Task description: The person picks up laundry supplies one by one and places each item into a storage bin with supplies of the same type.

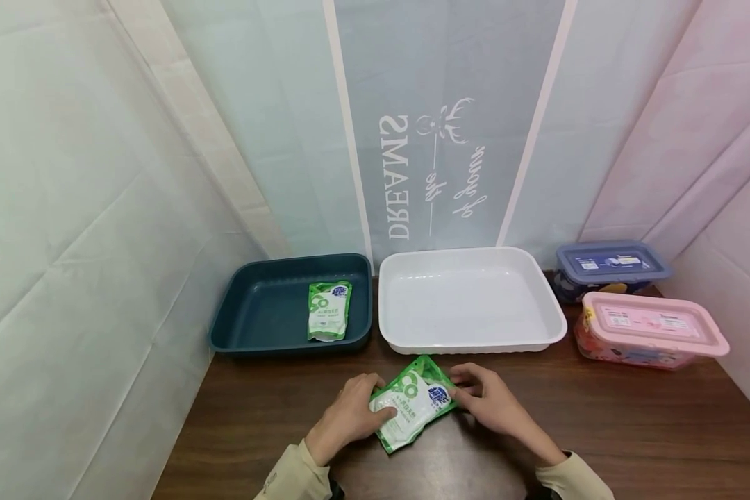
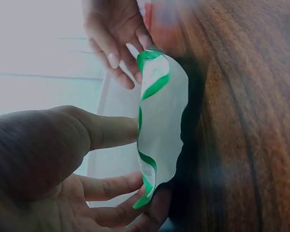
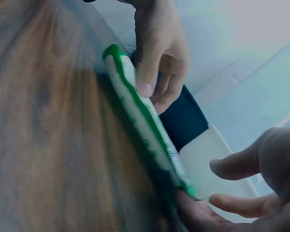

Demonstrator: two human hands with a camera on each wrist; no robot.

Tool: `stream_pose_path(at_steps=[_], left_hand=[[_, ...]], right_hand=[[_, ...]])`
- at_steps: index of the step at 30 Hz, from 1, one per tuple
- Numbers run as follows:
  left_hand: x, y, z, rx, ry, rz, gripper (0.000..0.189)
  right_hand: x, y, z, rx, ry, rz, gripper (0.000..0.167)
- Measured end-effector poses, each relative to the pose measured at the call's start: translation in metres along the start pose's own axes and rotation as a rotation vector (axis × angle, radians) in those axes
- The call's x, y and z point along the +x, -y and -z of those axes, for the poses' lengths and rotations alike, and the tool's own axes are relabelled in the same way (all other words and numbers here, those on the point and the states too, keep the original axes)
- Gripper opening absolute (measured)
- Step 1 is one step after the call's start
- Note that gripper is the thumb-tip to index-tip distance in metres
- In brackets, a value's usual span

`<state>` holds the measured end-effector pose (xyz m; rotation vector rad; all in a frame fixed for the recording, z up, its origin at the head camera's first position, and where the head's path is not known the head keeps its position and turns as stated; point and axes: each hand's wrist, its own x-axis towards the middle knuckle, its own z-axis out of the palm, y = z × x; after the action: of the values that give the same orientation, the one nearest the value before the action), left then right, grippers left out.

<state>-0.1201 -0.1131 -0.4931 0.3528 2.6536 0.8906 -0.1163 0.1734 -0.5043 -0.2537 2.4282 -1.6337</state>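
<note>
A green-and-white printed pouch (image 1: 415, 406) is tilted up off the brown tabletop, in front of the white tray. My left hand (image 1: 353, 413) grips its left side, thumb on the printed face and fingers behind, as the left wrist view also shows. On the pouch's other side is my right hand (image 1: 490, 399). In the right wrist view its thumb (image 3: 237, 164) stands apart from the pouch while a lower finger (image 3: 198, 212) touches the corner from beneath. A second, similar pouch (image 1: 329, 311) lies in the dark teal tray (image 1: 262, 340).
The white tray (image 1: 469, 298) stands beside the teal one at the table's back. To the right are a blue-lidded box (image 1: 612, 262) and, nearer, a pink-lidded box (image 1: 653, 326). A printed curtain (image 1: 437, 62) hangs behind, with pale cloth walls at both sides.
</note>
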Motion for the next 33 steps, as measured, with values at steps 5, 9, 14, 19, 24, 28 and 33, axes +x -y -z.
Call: stream_pose_path(at_steps=[5,9,14,19,24,28,33], left_hand=[[-0.002,0.002,0.002,-0.045,0.012,0.008,0.044],[-0.004,0.002,0.002,-0.071,0.012,0.022,0.048],[-0.001,0.011,-0.002,-0.082,0.015,0.014,0.053],[0.006,0.027,-0.010,-0.070,0.035,0.007,0.062],[0.002,0.022,-0.005,-0.096,0.064,0.030,0.062],[-0.002,0.019,-0.001,-0.119,0.084,0.030,0.057],[-0.004,0.019,0.004,-0.196,0.133,-0.002,0.043]], right_hand=[[0.002,-0.005,-0.005,0.095,-0.035,-0.012,0.040],[0.002,-0.006,-0.010,0.167,-0.017,-0.095,0.044],[0.003,-0.008,-0.015,0.229,0.015,-0.164,0.049],[0.004,-0.008,-0.017,0.301,0.026,-0.143,0.052],[0.005,-0.005,-0.019,0.364,0.049,-0.100,0.051],[0.009,-0.002,-0.018,0.336,0.030,-0.091,0.048],[0.011,0.002,-0.017,0.321,0.024,-0.075,0.047]])
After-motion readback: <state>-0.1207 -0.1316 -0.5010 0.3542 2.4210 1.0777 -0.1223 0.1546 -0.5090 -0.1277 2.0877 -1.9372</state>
